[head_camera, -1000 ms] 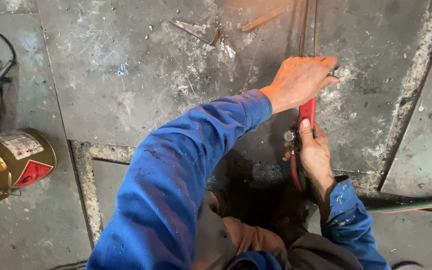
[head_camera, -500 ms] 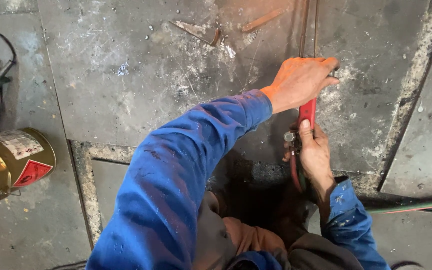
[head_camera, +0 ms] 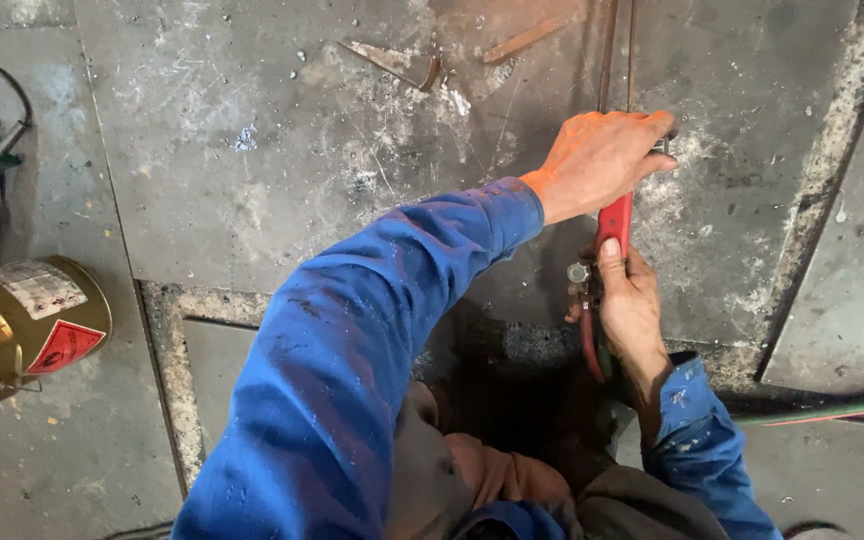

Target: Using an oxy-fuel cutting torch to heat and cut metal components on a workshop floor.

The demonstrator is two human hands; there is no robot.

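Red-handled cutting torch (head_camera: pixel 614 222) low over steel plate floor (head_camera: pixel 252 170). Left hand (head_camera: pixel 600 160) fingers wrapped shut round head end; right hand (head_camera: pixel 630 305) fingers closed on handle by valves. Likely rigid, moderately heavy, hose-dragged; best gripped at handle.

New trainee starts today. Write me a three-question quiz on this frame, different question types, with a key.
1. True or false: the left hand rests on the gold can.
2. Multiple choice: what colour is the handle of the tool gripped by both hands? A. red B. yellow C. green
3. Fill in: the right hand grips the tool's handle ____ the left hand, nearer the person's body.

Key
1. False: it grips the upper end of the tool, over the metal plate floor; the can stands far off at the picture's left edge.
2. A
3. below
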